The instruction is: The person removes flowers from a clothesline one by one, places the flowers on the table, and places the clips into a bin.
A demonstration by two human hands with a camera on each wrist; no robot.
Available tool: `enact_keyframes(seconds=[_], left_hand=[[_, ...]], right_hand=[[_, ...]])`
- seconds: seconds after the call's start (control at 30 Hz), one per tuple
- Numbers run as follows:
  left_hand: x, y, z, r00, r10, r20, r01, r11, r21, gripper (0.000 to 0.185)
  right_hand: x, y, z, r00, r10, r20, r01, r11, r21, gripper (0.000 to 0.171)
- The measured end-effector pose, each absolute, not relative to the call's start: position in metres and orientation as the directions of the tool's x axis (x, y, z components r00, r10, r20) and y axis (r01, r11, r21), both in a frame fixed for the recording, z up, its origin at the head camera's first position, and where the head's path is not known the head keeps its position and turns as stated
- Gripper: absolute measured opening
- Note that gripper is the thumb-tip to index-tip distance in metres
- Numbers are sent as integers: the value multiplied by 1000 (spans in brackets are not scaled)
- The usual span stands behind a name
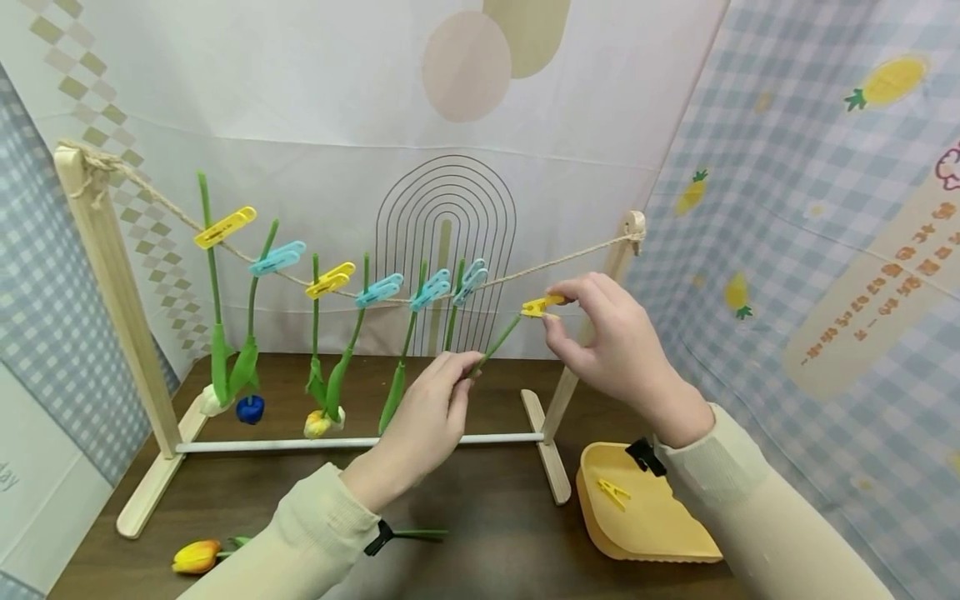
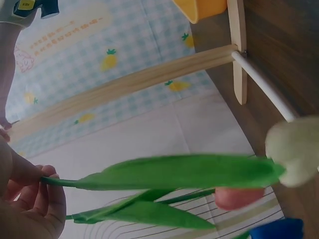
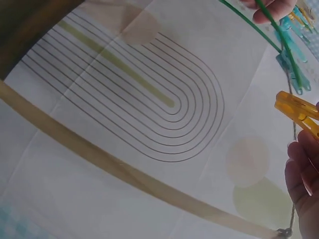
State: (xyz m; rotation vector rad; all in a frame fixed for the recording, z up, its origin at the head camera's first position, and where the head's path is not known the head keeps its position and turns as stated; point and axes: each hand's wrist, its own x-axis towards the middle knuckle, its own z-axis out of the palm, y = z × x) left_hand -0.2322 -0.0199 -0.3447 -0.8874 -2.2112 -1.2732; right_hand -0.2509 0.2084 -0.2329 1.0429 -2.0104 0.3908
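Observation:
My left hand (image 1: 423, 417) pinches the green stem (image 1: 501, 340) of an artificial tulip. Its white bloom (image 2: 294, 149) points down in the left wrist view; in the head view my hand hides it. My right hand (image 1: 618, 346) holds a yellow clothespin (image 1: 538, 307) between thumb and fingers, close to the stem's upper end and just below the rope (image 1: 562, 265). Left of my hands, several tulips hang upside down from the rope under yellow and blue clothespins, among them a blue tulip (image 1: 250, 409) and a yellow one (image 1: 318, 423).
A wooden stand carries the rope between a left post (image 1: 123, 308) and a right post (image 1: 564, 400), joined low down by a white bar (image 1: 495, 438). At right sits a yellow basket (image 1: 667, 529) with another yellow clothespin (image 1: 615, 493). An orange-yellow tulip (image 1: 197, 557) lies at front left.

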Motion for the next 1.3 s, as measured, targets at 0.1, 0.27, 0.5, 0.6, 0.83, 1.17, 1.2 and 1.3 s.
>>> enact_keyframes(seconds=[0.1, 0.27, 0.5, 0.6, 0.83, 1.17, 1.2, 1.3], left_hand=[[-230, -24, -347, -686, 331, 648, 724, 399, 562, 32], [-226, -32, -352, -673, 367, 642, 734, 442, 517, 33], [-220, -48, -365, -646, 447, 619, 756, 486, 438, 35], [-218, -54, -371, -635, 482, 604, 764, 503, 403, 37], [-211, -66, -386, -635, 524, 568, 763, 543, 351, 31], [-191, -78, -411, -662, 606, 441, 745, 601, 291, 44], [-190, -79, -413, -668, 611, 425, 739, 609, 287, 44], [-186, -82, -418, -692, 621, 369, 720, 634, 283, 43]], right_hand=[[-251, 212, -238, -351, -540, 765, -786, 614, 73, 27], [-252, 218, -250, -418, -540, 731, -773, 634, 25, 27], [-252, 226, -268, -475, -541, 694, -759, 651, -11, 26], [-251, 230, -277, -510, -534, 674, -741, 671, -30, 27], [-246, 242, -298, -586, -511, 629, -692, 719, -61, 28], [-233, 268, -346, -696, -449, 560, -608, 784, -127, 28], [-232, 270, -351, -704, -442, 556, -599, 790, -131, 28], [-230, 277, -361, -724, -426, 543, -579, 803, -143, 27]])
